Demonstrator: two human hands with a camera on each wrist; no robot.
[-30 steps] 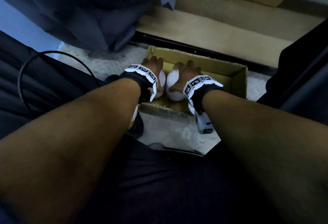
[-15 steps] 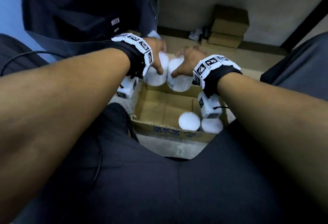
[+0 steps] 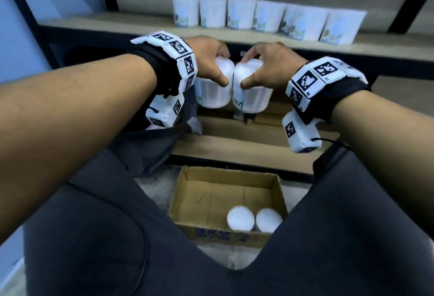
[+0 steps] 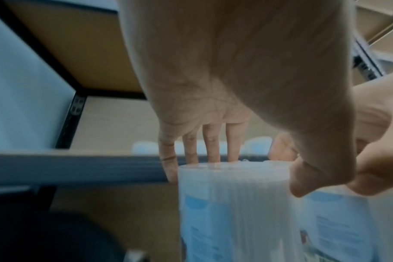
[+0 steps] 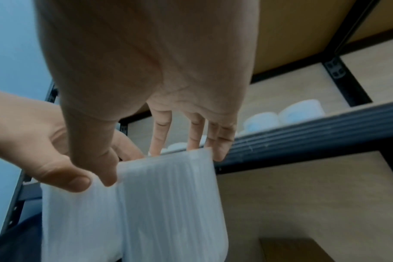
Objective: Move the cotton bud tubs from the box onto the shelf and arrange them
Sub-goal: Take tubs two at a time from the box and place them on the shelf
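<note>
At the centre of the head view, the left hand grips one cotton bud tub from above, fingers on the far side of its lid and thumb on the near side. The right hand grips a second tub in the same manner. Both tubs hang upright, touching side by side, in front of and below the edge of the shelf. The left wrist view shows the four fingers reaching past the lid rim, thumb pressed on the ribbed wall. Along the back of the shelf, in the upper part of the frame, stands a row of tubs, close together. At the lower centre, the cardboard box lies open on the floor between the person's knees, with two white-lidded tubs in its near right corner.
</note>
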